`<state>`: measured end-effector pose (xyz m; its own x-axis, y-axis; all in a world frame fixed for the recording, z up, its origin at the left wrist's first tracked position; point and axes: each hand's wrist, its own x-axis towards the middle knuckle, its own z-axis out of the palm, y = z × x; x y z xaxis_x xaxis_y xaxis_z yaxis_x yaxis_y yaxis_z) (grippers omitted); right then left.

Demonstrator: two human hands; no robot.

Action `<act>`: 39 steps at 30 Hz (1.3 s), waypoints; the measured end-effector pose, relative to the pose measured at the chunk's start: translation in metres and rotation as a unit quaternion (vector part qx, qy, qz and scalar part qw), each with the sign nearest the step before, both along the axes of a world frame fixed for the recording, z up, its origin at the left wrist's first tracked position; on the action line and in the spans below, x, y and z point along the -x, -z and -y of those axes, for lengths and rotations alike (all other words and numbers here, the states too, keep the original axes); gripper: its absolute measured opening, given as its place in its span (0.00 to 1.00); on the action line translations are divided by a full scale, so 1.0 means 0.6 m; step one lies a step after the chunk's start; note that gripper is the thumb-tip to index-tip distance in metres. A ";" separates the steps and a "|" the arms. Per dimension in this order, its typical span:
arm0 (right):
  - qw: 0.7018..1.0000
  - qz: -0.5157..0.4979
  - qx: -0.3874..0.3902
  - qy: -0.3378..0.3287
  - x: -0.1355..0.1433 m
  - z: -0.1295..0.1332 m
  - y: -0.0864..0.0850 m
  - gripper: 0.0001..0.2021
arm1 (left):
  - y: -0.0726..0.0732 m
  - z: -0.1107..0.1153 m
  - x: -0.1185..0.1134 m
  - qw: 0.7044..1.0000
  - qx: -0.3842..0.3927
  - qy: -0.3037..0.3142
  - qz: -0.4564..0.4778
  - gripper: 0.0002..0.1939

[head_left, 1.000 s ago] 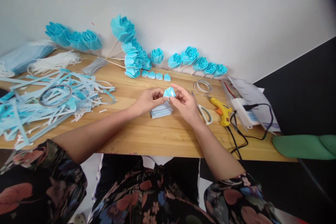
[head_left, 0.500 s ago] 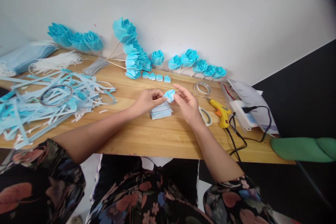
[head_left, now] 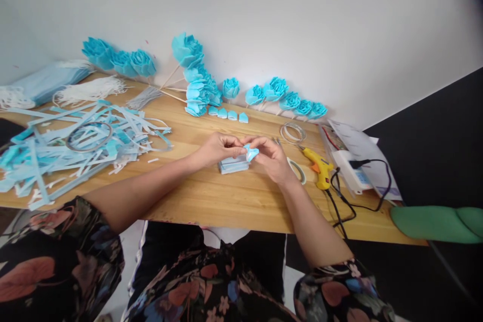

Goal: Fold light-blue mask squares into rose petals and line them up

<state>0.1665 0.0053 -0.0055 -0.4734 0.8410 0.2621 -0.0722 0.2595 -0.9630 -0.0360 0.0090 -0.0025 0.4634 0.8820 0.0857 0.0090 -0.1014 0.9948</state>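
A small folded piece of light-blue fabric [head_left: 252,153] is pinched between the fingers of both my hands. My left hand [head_left: 222,149] grips its left side with thumb and fingers. From the right, my right hand [head_left: 272,160] closes on it, and its fingertips meet those of my left. Just below and behind my hands lies a stack of pale-blue fabric pieces [head_left: 234,164], partly covered by them. Beyond, several small folded blue petals [head_left: 232,115] rest in a row on the wooden table [head_left: 211,196].
Blue fabric flowers [head_left: 276,89] on sticks lean along the wall. Cut blue strips [head_left: 75,148] are heaped at left, with a ring on top. At right are a yellow glue gun [head_left: 319,166] with its cord, a white power strip [head_left: 349,173], a tape roll [head_left: 298,171] and a clear ring [head_left: 293,133].
My hands have drawn closer together, and the blue piece is turned and folded tighter between them. The whole view has shifted slightly.
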 end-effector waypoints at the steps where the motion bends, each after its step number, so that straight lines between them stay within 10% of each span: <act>1: 1.000 -0.006 0.006 0.004 -0.001 -0.002 0.000 0.09 | -0.001 0.000 0.001 1.000 -0.006 -0.004 -0.006 0.15; 8: 0.976 0.052 0.068 0.200 -0.039 -0.108 -0.025 0.12 | 0.008 -0.015 0.005 0.989 -0.037 -0.140 -0.031 0.17; 16: 0.913 0.358 0.022 0.195 -0.051 -0.242 -0.006 0.10 | 0.033 -0.031 0.010 0.984 -0.049 -0.168 -0.030 0.19; 29: 0.900 0.408 -0.055 0.146 -0.068 -0.267 0.001 0.30 | 0.032 -0.029 0.009 0.986 -0.044 -0.155 -0.034 0.20; 39: 0.890 0.421 -0.090 0.151 -0.056 -0.275 0.030 0.27 | 0.034 -0.033 0.011 0.985 -0.048 -0.163 -0.032 0.20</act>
<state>0.2002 0.1704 -0.0232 -0.3254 0.9434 0.0637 0.7545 0.2996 -0.5840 -0.0423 0.0290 -0.0229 0.1639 0.9741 0.1555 0.1199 -0.1761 0.9770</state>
